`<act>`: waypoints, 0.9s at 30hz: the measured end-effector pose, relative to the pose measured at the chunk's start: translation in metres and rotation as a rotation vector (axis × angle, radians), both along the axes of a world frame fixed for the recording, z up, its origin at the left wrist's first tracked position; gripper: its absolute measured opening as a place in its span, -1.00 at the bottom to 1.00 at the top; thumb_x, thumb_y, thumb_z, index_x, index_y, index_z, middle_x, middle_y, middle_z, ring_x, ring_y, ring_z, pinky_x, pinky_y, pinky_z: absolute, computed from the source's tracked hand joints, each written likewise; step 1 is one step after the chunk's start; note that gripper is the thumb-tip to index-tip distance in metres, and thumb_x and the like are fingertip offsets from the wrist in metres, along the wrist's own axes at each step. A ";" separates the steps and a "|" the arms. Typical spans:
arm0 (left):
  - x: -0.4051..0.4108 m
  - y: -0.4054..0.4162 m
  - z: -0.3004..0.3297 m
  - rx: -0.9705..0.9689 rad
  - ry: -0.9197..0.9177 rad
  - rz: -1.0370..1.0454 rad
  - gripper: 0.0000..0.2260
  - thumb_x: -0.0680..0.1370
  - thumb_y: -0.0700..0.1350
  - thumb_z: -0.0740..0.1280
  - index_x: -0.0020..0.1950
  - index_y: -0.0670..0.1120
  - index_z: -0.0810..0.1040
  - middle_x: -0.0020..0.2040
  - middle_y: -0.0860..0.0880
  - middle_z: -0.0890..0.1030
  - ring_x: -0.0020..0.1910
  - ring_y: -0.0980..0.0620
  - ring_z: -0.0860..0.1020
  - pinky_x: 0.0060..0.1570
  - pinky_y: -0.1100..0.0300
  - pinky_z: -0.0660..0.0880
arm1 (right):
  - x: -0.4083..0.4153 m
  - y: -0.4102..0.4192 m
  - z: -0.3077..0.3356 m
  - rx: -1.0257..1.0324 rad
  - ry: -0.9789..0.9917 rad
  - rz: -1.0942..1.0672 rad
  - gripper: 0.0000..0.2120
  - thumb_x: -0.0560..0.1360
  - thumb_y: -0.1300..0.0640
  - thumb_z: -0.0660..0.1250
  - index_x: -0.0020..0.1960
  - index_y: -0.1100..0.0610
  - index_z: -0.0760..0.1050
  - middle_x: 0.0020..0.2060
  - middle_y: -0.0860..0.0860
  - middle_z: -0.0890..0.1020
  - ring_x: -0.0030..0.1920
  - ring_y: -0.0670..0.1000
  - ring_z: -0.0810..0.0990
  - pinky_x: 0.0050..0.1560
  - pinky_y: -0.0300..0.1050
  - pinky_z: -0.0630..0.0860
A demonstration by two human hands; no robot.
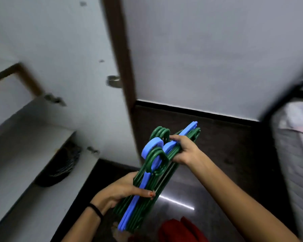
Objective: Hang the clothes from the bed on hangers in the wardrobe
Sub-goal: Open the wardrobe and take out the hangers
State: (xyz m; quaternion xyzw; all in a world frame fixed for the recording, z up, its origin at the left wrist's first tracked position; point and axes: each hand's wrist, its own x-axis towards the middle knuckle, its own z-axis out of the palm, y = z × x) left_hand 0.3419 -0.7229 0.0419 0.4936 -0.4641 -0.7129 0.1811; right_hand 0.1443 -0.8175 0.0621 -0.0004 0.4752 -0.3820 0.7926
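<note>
A bundle of green and blue plastic hangers (154,173) is being held in both hands in front of an open wardrobe. The stack is being carried at a slant, its hooks bunched near the middle and pointing up and to the left, one end reaching toward the wall, the other coming down toward the camera. The lower part of the bundle is being gripped by the left hand (119,191), its thumb lying across the top of the stack and its fingers curled beneath; a dark band is being worn on that wrist. The upper end is being clasped by the right hand (185,151), its fingers (175,137) wrapped over the shoulders of the hangers just beside the hooks.

To the left, white wardrobe shelves (33,137) are being shown, with a dark bundle (59,165) lying on a lower shelf. The wardrobe door (77,49) is standing open, its brown edge and metal hinge fittings facing the camera. A dark, glossy floor (208,137) is being shown below, meeting a pale wall. The edge of the bed (294,145), with a quilted mattress and pale cloth on it, is being caught at the far right. A red garment (180,231) is being glimpsed at the bottom of the frame, directly below the hangers; the picture is blurred throughout.
</note>
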 end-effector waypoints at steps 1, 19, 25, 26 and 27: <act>-0.027 -0.004 0.003 -0.022 -0.017 -0.054 -0.75 0.37 -0.37 0.49 -0.05 -0.10 0.60 -0.17 -0.04 0.67 -0.18 0.06 0.62 -0.13 0.21 0.53 | -0.033 0.009 0.004 0.004 0.003 -0.068 -0.73 0.56 0.24 0.18 -0.23 0.34 0.52 -0.33 0.22 0.62 -0.19 0.18 0.57 -0.08 0.05 0.52; -0.469 -0.022 0.032 -0.244 0.037 -1.220 -0.70 0.36 -0.22 0.55 0.04 -0.22 0.59 -0.14 -0.20 0.67 -0.15 -0.11 0.63 -0.05 0.05 0.58 | -0.430 0.222 0.012 -0.009 0.036 -1.284 -0.90 0.50 0.23 0.26 -0.17 0.24 0.48 -0.23 0.17 0.58 -0.20 0.15 0.57 -0.04 0.05 0.52; -0.603 -0.035 0.042 -0.255 0.130 -1.516 -0.87 0.42 -0.24 0.50 -0.10 -0.19 0.59 -0.21 -0.21 0.64 -0.23 -0.08 0.59 -0.13 0.11 0.54 | -0.525 0.237 0.003 0.007 0.036 -1.518 -0.77 0.48 0.24 0.24 0.14 0.18 0.46 0.20 0.16 0.55 0.29 0.11 0.51 0.34 0.05 0.40; -0.621 -0.039 0.042 -0.255 0.121 -1.545 -0.87 0.42 -0.24 0.50 -0.10 -0.17 0.60 -0.20 -0.20 0.64 -0.22 -0.08 0.60 -0.13 0.12 0.54 | -0.538 0.237 0.004 0.008 0.022 -1.552 -0.79 0.50 0.25 0.23 0.12 0.20 0.46 0.17 0.17 0.57 0.29 0.11 0.51 0.35 0.05 0.40; -0.643 -0.044 0.041 -0.249 0.108 -1.576 -0.87 0.42 -0.24 0.50 -0.08 -0.17 0.60 -0.20 -0.20 0.65 -0.21 -0.08 0.61 -0.12 0.13 0.54 | -0.554 0.236 0.005 0.024 0.035 -1.588 -0.84 0.52 0.26 0.22 0.08 0.23 0.46 0.08 0.19 0.59 0.24 0.12 0.54 0.33 0.05 0.41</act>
